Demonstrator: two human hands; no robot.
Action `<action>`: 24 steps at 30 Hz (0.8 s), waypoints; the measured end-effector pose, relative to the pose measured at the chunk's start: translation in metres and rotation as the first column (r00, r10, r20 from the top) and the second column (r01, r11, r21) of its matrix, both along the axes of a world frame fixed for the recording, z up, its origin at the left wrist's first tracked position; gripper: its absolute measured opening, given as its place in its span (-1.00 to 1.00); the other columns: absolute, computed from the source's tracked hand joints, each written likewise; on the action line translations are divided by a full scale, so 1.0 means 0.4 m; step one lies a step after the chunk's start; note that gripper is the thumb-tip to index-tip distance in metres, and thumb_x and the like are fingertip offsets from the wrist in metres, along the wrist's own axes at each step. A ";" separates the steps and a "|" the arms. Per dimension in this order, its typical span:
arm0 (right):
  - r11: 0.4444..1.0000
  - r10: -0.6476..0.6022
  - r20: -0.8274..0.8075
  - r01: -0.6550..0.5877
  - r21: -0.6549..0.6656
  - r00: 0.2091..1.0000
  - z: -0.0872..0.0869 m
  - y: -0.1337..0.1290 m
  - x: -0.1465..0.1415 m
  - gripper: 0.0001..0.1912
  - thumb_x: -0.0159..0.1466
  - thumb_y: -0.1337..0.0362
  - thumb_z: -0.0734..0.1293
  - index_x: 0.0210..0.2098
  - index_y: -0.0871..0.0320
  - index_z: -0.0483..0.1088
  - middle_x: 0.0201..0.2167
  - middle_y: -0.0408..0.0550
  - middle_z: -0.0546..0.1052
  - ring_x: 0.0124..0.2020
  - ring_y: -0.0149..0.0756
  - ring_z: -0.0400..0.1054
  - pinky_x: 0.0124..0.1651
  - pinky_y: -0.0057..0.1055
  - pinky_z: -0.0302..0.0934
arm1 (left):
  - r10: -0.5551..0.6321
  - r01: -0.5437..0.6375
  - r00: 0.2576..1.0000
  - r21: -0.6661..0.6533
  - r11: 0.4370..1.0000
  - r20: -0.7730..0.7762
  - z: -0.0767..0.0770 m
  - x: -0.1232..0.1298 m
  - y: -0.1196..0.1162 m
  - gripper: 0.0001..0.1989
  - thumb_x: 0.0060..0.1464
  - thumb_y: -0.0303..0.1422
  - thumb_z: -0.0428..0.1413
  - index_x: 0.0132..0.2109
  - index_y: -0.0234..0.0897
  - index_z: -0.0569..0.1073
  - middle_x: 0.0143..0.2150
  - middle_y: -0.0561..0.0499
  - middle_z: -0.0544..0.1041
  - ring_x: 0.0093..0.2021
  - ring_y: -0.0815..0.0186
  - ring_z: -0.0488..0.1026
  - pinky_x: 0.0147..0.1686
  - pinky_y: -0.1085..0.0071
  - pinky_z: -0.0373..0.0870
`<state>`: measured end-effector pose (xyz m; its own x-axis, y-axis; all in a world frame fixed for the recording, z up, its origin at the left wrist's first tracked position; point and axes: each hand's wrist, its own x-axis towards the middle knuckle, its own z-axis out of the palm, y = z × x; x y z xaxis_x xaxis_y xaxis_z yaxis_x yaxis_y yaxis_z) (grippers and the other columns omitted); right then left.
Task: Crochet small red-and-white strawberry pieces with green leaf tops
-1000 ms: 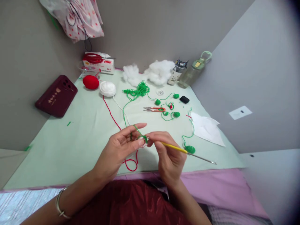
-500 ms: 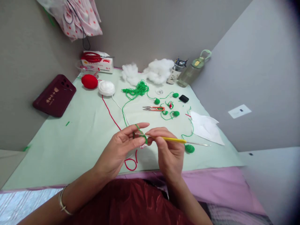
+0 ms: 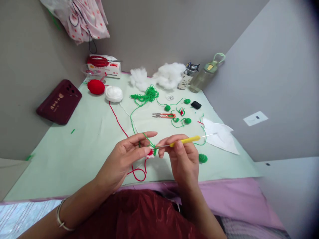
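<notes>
Between thumb and fingers, my left hand (image 3: 129, 154) pinches a small crochet piece (image 3: 151, 153) in red, white and green. Green yarn (image 3: 147, 138) runs over its raised index finger. My right hand (image 3: 183, 156) grips a crochet hook (image 3: 185, 141) by its yellow handle, with the metal tip at the green edge of the piece. Red yarn (image 3: 139, 174) loops on the table below. Beyond my hands lie a tangle of green yarn (image 3: 147, 94), a white yarn ball (image 3: 114, 94) and a red yarn ball (image 3: 96, 87).
Orange thread snips (image 3: 164, 115) and several small green crochet balls (image 3: 187, 121) lie mid-table. White stuffing (image 3: 169, 76), a pen cup (image 3: 184, 81) and a bottle (image 3: 204, 77) line the back. A dark red phone (image 3: 59, 102) leans at left; white paper (image 3: 220, 136) lies right.
The hook's handle end has tilted upward and my right hand has turned with it. More of the piece's red and white part now shows at my left thumb.
</notes>
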<state>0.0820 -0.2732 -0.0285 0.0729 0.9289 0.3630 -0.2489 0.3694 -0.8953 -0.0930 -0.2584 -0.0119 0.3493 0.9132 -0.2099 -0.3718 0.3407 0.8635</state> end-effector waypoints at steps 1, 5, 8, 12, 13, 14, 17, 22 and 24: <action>1.000 -0.008 0.033 0.007 0.012 0.999 0.001 -0.005 0.002 -0.79 0.49 0.20 0.28 -0.18 0.11 0.53 -0.28 -0.04 0.68 -0.39 -0.33 0.55 -0.30 -0.34 0.49 | 0.002 -0.002 1.000 0.009 1.000 -0.009 -0.001 -0.001 -0.001 -0.69 0.10 -0.31 0.38 0.02 -0.05 0.72 -0.27 0.06 0.45 -0.20 0.32 0.35 -0.12 0.40 0.29; 0.988 -0.113 0.227 0.086 0.126 0.967 0.002 -0.027 0.008 -0.78 0.51 0.29 0.24 -0.09 0.07 0.55 -0.20 -0.06 0.67 -0.32 -0.32 0.55 -0.21 -0.28 0.49 | 0.020 -0.019 0.999 0.042 0.999 -0.038 -0.009 -0.004 -0.002 -0.69 0.11 -0.28 0.38 0.03 -0.04 0.72 -0.29 0.07 0.44 -0.24 0.32 0.33 -0.17 0.40 0.28; 0.964 -0.188 0.314 0.113 0.242 0.931 0.005 -0.036 0.007 -0.75 0.51 0.36 0.22 -0.03 0.05 0.54 -0.18 -0.07 0.67 -0.29 -0.32 0.55 -0.20 -0.28 0.49 | 0.024 -0.020 0.998 0.073 0.997 -0.054 -0.016 -0.003 0.000 -0.68 0.12 -0.28 0.39 0.04 -0.04 0.71 -0.30 0.07 0.44 -0.23 0.32 0.35 -0.18 0.42 0.32; 0.941 -0.223 0.361 0.103 0.322 0.906 0.006 -0.036 0.003 -0.73 0.50 0.39 0.22 0.00 0.03 0.53 -0.17 -0.06 0.67 -0.23 -0.29 0.56 -0.19 -0.27 0.50 | 0.039 -0.028 0.995 0.120 0.992 -0.087 -0.014 0.001 -0.001 -0.68 0.12 -0.31 0.39 0.05 -0.02 0.70 -0.30 0.09 0.47 -0.23 0.34 0.41 -0.15 0.43 0.39; 0.937 -0.232 0.371 0.104 0.333 0.899 0.005 -0.036 0.003 -0.73 0.49 0.39 0.22 0.00 0.03 0.53 -0.17 -0.06 0.67 -0.22 -0.28 0.56 -0.19 -0.26 0.50 | 0.053 -0.040 0.994 0.126 0.991 -0.097 -0.011 0.003 -0.002 -0.68 0.12 -0.32 0.39 0.04 -0.03 0.70 -0.31 0.09 0.48 -0.24 0.34 0.42 -0.15 0.44 0.40; 0.932 -0.244 0.385 0.106 0.346 0.890 0.003 -0.035 0.003 -0.73 0.49 0.39 0.22 0.00 0.03 0.53 -0.18 -0.05 0.67 -0.21 -0.27 0.57 -0.19 -0.25 0.50 | 0.069 -0.055 0.992 0.131 0.990 -0.107 -0.008 0.005 -0.003 -0.68 0.11 -0.33 0.39 0.03 -0.04 0.70 -0.32 0.10 0.48 -0.25 0.35 0.43 -0.15 0.44 0.42; 0.908 -0.300 0.433 0.115 0.404 0.850 -0.004 -0.035 0.001 -0.74 0.49 0.38 0.23 0.01 0.03 0.52 -0.18 -0.03 0.68 -0.16 -0.21 0.58 -0.16 -0.19 0.51 | 0.099 -0.079 0.985 0.143 0.987 -0.139 -0.003 0.008 -0.003 -0.67 0.09 -0.36 0.40 0.03 -0.08 0.70 -0.34 0.10 0.49 -0.27 0.35 0.44 -0.17 0.44 0.45; 0.932 -0.278 0.339 0.168 0.321 0.899 -0.006 -0.037 -0.005 -0.76 0.51 0.34 0.21 -0.04 0.03 0.51 -0.20 -0.04 0.67 -0.26 -0.25 0.57 -0.22 -0.21 0.51 | 0.063 -0.048 0.992 0.134 0.990 -0.105 -0.015 0.002 0.001 -0.66 0.11 -0.30 0.40 0.06 -0.03 0.70 -0.32 0.10 0.49 -0.26 0.36 0.43 -0.17 0.46 0.44; 0.957 -0.234 0.256 0.175 0.233 0.938 -0.004 -0.037 -0.008 -0.78 0.51 0.31 0.21 -0.08 0.05 0.51 -0.21 -0.05 0.67 -0.33 -0.29 0.55 -0.27 -0.25 0.51 | 0.044 -0.031 0.995 0.132 0.991 -0.093 -0.021 -0.002 0.000 -0.68 0.14 -0.29 0.39 0.05 0.01 0.70 -0.31 0.11 0.48 -0.25 0.38 0.42 -0.17 0.49 0.42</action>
<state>0.0789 -0.2879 -0.0300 0.1224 0.8083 0.5759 0.0995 0.5673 -0.8175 -0.0939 -0.2584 -0.0203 0.2983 0.9470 -0.1194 -0.2962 0.2108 0.9316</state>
